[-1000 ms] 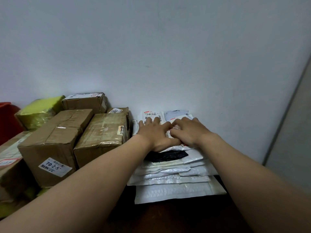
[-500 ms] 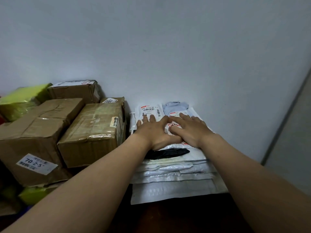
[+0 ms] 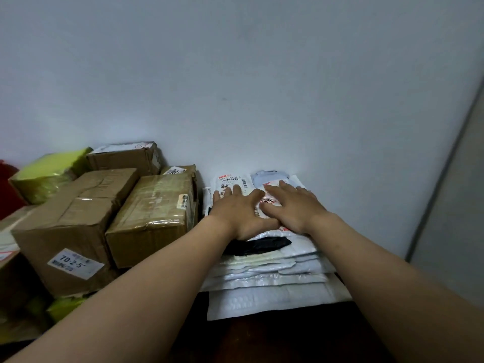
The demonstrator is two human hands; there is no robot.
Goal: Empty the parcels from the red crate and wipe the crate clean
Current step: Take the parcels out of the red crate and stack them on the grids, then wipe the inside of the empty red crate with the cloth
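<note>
Both hands lay flat with the fingers spread wide, and they held nothing. The left hand (image 3: pixel 237 213) and the right hand (image 3: pixel 294 205) pressed side by side, thumbs touching, on top of the pile of white bags (image 3: pixel 272 273). One black bag (image 3: pixel 259 244) peeked out from the middle of the pile.

It looked like the person was patting the pile down so it would sit neat. To do that well, the push should go straight down and stay soft. The bags looked smooth and slippery, so a sideways shove could make them slide. The bottom bag stuck out on the near side, so the pile might need a nudge toward the wall (image 3: pixel 235 74).

The pile sat on a dark brown table (image 3: pixel 262 339), right up against the pale wall. A taped brown box (image 3: pixel 154 213) stood just beside the pile on the left, with a bigger brown box (image 3: pixel 70 231) next to it. A yellow-green parcel (image 3: pixel 47 176) lay farther left. A grey panel (image 3: pixel 458 205) stood at the right.

Only a small bit of red (image 3: pixel 5 189) showed at the far left edge, probably the red crate. Its inside was hidden.
</note>
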